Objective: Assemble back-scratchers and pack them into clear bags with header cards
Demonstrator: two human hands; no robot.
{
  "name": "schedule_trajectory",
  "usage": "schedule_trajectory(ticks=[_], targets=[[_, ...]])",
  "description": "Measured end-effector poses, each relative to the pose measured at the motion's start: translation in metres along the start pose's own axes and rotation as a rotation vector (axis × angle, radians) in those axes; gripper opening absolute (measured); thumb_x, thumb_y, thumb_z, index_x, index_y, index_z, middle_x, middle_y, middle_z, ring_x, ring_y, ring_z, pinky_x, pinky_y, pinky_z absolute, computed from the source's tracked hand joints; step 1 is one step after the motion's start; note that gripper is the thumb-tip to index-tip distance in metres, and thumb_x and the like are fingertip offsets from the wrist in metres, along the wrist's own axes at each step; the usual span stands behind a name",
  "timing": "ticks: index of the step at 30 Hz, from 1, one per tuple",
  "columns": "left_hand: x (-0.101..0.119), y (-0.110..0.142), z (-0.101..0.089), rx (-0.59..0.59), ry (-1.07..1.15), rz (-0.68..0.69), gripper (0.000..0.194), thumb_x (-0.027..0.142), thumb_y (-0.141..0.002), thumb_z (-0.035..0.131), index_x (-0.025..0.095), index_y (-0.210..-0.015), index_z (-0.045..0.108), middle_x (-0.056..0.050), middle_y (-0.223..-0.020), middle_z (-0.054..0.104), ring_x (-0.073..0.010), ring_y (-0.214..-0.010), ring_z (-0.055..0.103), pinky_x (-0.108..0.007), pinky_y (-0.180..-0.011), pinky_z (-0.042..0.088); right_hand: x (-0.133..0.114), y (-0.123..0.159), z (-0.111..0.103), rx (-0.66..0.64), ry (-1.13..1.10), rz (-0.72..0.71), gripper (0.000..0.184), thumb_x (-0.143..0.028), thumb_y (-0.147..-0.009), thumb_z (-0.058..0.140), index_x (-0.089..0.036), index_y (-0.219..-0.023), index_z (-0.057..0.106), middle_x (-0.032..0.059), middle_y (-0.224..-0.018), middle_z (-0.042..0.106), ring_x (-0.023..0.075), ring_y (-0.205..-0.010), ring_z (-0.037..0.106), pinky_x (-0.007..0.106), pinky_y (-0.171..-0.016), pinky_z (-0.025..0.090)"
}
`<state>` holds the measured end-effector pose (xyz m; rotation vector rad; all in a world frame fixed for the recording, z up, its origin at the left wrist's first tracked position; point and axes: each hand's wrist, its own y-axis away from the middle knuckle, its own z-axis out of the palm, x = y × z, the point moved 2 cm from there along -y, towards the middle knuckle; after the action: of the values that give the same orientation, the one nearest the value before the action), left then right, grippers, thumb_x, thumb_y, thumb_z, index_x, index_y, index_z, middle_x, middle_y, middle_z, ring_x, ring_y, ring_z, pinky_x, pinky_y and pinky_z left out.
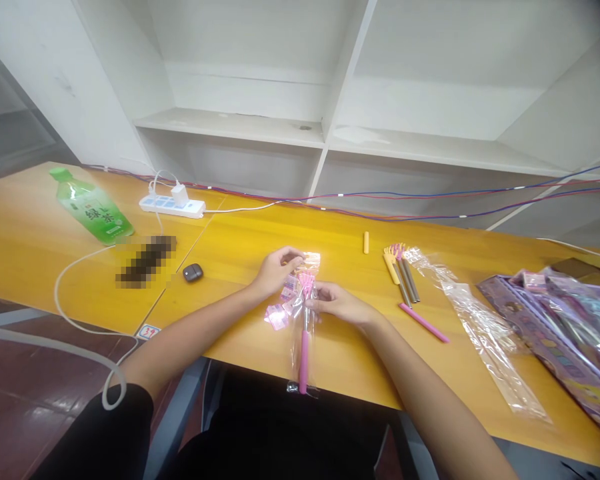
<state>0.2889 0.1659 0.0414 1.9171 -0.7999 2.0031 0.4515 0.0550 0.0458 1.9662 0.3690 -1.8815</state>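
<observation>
A back scratcher with a pink claw head, metal shaft and pink handle lies inside a clear plastic bag near the table's front edge. Closed at the bag's upper end, my left hand pinches the plastic beside the claw. The fingers of my right hand grip the bagged scratcher just below its head, from the right. Small pink printed cards rest left of the bag. Farther right lie yellow and pink claw heads with metal shafts, plus a loose pink handle.
Clear plastic bags stretch along the right side, beside a purple printed box of packaged goods. A short yellow tube lies farther back. At left are a green tea bottle, power strip and small black case.
</observation>
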Motion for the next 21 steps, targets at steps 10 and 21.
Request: schedule_trajectory(ticks=[10, 21], targets=[[0.013, -0.001, -0.004, 0.154, 0.157, -0.025, 0.026, 0.038, -0.094, 0.069, 0.023, -0.11, 0.056, 0.003, -0.081, 0.058, -0.0102, -0.065, 0.062, -0.021, -0.061, 0.053, -0.002, -0.002, 0.006, -0.078, 0.019, 0.023, 0.041, -0.05, -0.087, 0.081, -0.017, -0.11, 0.073, 0.0066, -0.107, 0.075, 0.0229, -0.102, 0.069, 0.04, -0.096, 0.055], [0.003, 0.001, 0.001, 0.017, 0.03, -0.053, 0.019, 0.037, -0.098, 0.061, 0.022, -0.105, 0.069, -0.006, -0.115, 0.068, -0.0132, -0.085, 0.063, -0.021, -0.067, 0.053, 0.0, -0.003, 0.001, 0.056, 0.017, -0.05, 0.046, -0.053, -0.087, 0.081, -0.018, -0.116, 0.073, 0.0053, -0.097, 0.074, 0.0209, -0.092, 0.067, 0.038, -0.089, 0.056]])
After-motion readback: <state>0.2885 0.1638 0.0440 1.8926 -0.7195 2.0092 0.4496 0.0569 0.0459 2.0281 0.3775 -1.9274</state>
